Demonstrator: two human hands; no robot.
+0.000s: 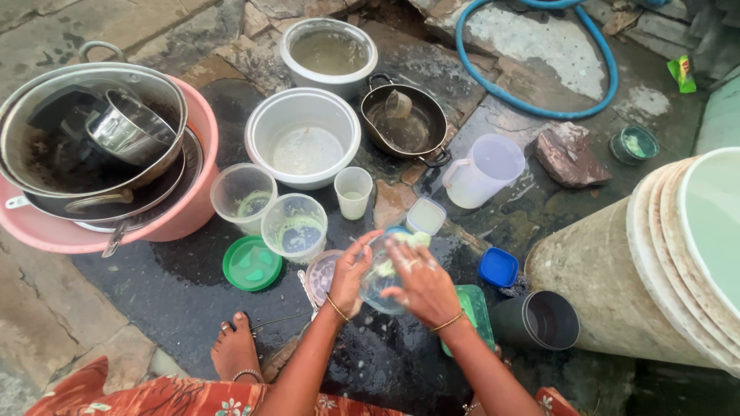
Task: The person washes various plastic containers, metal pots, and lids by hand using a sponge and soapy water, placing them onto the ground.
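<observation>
low centre of the frame: the left hand [351, 276] cups a clear soapy container [379, 279] while the right hand [420, 281] presses a sudsy scrubber into it (grip firm; turning it slowly would reach the rim). a crumpled green packet [681, 73] lies upper right; the green lid [252, 263] is left of centre.

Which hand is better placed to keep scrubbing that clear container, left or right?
Right, probably. The right hand lies soapy across the clear container, its fingers at the rim, free to rub. The left hand grips the container's side, steadying it.
</observation>
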